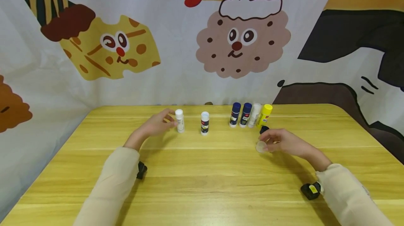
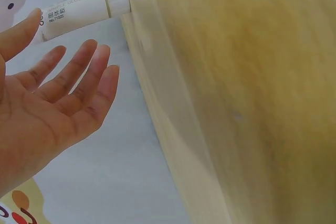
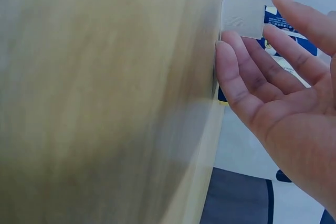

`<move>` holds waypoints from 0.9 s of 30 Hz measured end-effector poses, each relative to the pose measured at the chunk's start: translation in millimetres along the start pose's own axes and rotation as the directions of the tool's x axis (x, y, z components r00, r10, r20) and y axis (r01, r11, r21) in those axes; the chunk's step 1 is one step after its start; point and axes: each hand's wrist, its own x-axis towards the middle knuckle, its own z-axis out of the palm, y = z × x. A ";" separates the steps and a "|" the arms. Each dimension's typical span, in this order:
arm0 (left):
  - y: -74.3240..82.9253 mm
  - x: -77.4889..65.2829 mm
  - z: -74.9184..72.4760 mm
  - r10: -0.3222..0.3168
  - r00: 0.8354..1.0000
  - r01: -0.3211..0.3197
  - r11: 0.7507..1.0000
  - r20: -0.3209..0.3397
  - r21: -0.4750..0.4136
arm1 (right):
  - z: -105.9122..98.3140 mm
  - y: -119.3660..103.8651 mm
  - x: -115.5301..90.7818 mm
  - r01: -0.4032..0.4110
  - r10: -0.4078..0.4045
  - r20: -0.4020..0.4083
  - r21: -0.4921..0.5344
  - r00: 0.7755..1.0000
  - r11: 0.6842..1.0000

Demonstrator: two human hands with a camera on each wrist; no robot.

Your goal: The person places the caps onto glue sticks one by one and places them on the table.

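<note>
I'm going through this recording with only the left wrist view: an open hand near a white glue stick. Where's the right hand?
Observer: In the head view, the right hand is over the table, right by a clear round piece.

Operator: What stands next to the white glue stick?

Observer: A glue stick with a dark label stands just to its right in the head view.

Operator: Anything farther back, near the right hand?

Observer: Yes, a row of four glue sticks, with a yellow one at its right end.
</note>
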 end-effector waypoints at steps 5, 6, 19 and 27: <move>1.7 4.0 -0.4 -0.009 1.000 0.009 1.000 0.001 -0.005 | 0.7 -2.9 0.5 0.011 -0.011 0.006 -0.007 1.000 1.000; 1.9 4.6 -0.4 -0.013 1.000 0.013 1.000 0.001 -0.002 | 0.7 -3.8 0.4 0.010 -0.010 0.008 -0.003 1.000 1.000; 5.3 8.4 2.6 0.005 1.000 -0.006 0.999 0.007 0.034 | 1.1 -3.9 0.5 -0.005 0.005 0.024 0.003 1.000 1.000; 4.9 9.4 3.0 0.027 1.000 -0.027 0.999 -0.002 0.042 | 1.4 -3.3 1.1 -0.004 0.004 0.020 -0.015 1.000 1.000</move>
